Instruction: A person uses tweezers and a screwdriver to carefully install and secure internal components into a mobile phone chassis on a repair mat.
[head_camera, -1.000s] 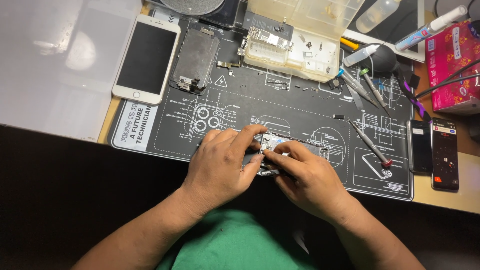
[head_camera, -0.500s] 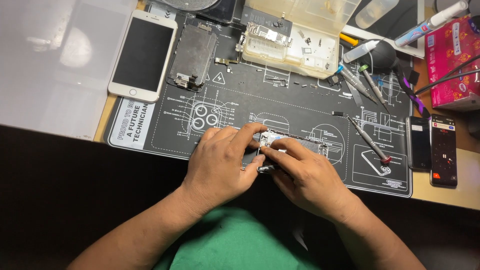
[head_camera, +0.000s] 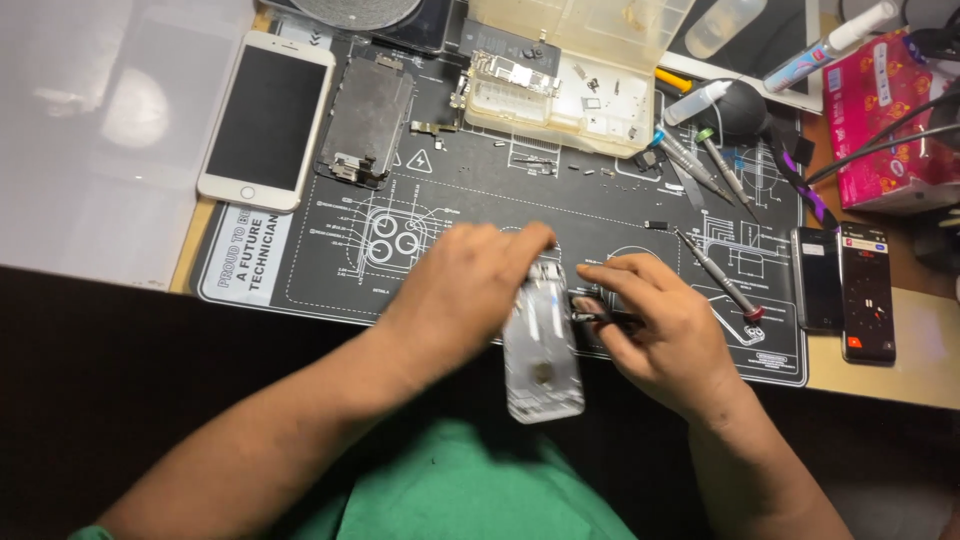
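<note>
Down near the dark repair mat (head_camera: 600, 210), the left hand (head_camera: 465, 290) grips a silver phone housing (head_camera: 541, 345); the right hand (head_camera: 660, 325) pinches a thin tool (head_camera: 600, 317) against it.

The phone shell (head_camera: 541, 350) is smeared with motion blur, and its top end is hidden under the left hand (head_camera: 465, 290). The right hand (head_camera: 660, 330) pinches a thin dark tool (head_camera: 600, 318) beside the shell (too blurred to name). Far above the shell, a grey disc (head_camera: 355, 10) is cut by the top edge.
</note>
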